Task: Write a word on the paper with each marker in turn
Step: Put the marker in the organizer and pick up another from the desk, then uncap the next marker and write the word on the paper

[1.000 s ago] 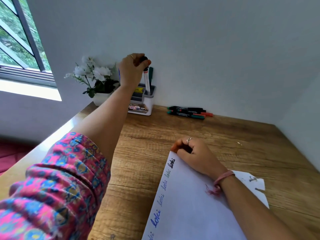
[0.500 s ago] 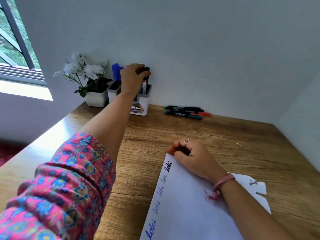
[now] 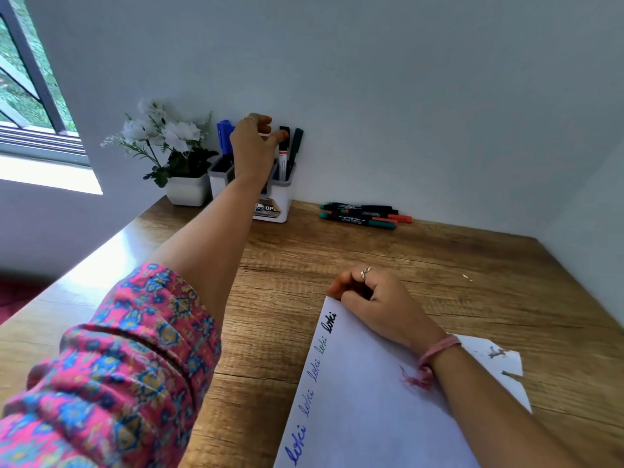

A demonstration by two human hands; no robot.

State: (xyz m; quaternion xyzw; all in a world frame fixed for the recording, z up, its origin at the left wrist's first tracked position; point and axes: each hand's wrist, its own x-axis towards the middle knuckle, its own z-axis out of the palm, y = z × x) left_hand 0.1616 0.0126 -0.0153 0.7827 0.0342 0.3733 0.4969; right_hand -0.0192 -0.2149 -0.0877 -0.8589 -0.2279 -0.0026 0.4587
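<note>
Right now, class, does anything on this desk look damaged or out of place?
Yes. A torn scrap of paper with dark marks lies beside the writing sheet, under the right forearm. Several markers lie loose by the wall instead of standing in the white holder.

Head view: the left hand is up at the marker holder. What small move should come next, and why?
Probably let go and reach for an unused marker. The black-capped marker already stands in the holder with the left hand at its cap, and the last word on the paper is black.
</note>
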